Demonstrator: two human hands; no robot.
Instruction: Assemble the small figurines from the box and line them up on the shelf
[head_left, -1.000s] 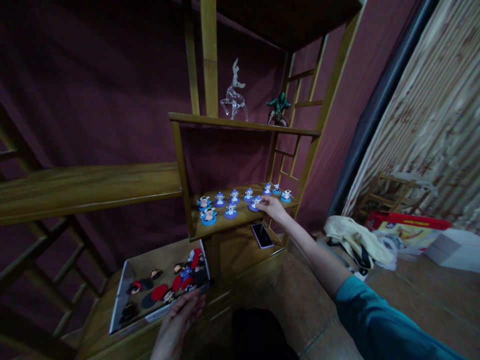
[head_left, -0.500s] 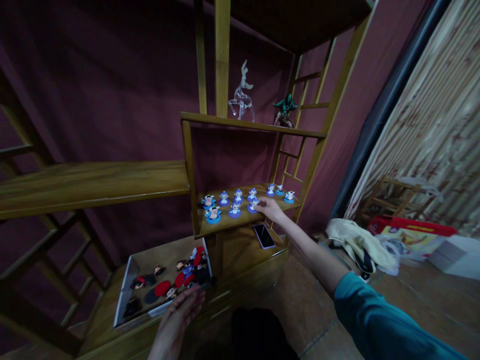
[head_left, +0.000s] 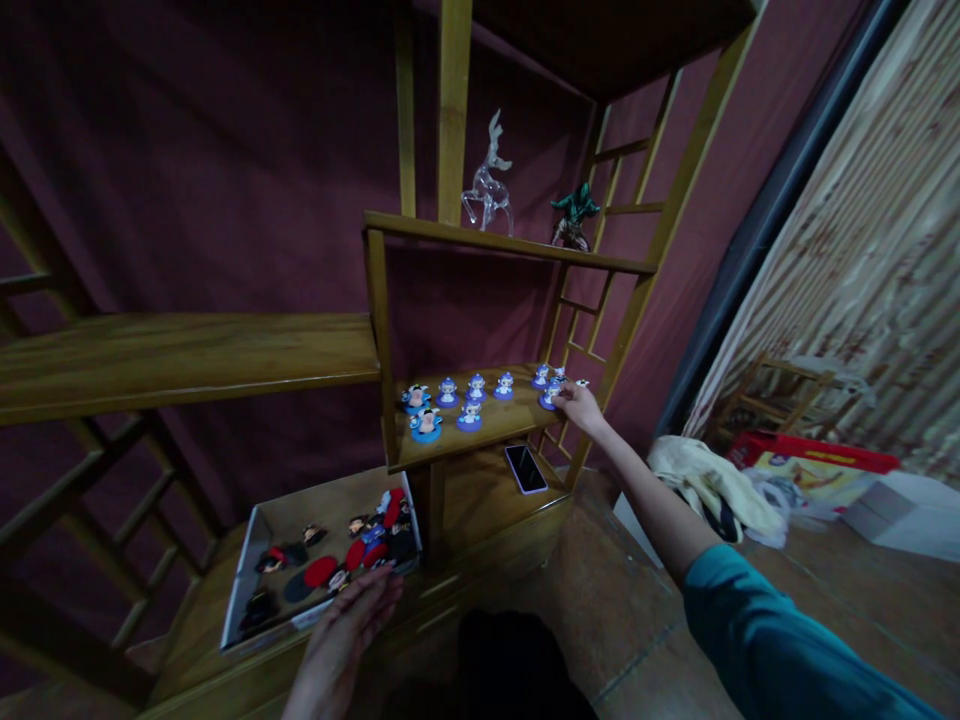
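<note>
My right hand [head_left: 581,405] pinches a small purple-and-white figurine [head_left: 550,395] on a round base, at the right part of the wooden shelf [head_left: 506,415]. Whether its base touches the board I cannot tell. Left of it are several similar figurines [head_left: 470,416] and two blue-based ones [head_left: 426,426]. More figurines [head_left: 541,376] stand behind my right hand, partly covered by it. My left hand [head_left: 356,615] is open, fingers stretched out, by the front rim of a cardboard box [head_left: 259,560] holding several red, black and blue figurines [head_left: 321,572].
A phone [head_left: 526,469] lies on the lower board. Above, a clear deer statuette [head_left: 491,185] and a green figure [head_left: 575,215] stand on the upper shelf. Wooden posts frame the compartments. On the floor at right are pale cloth [head_left: 705,475] and a white box [head_left: 911,515].
My right hand has moved right along the shelf, carrying the purple-and-white figurine from the middle of the front row. My left hand stays by the box.
</note>
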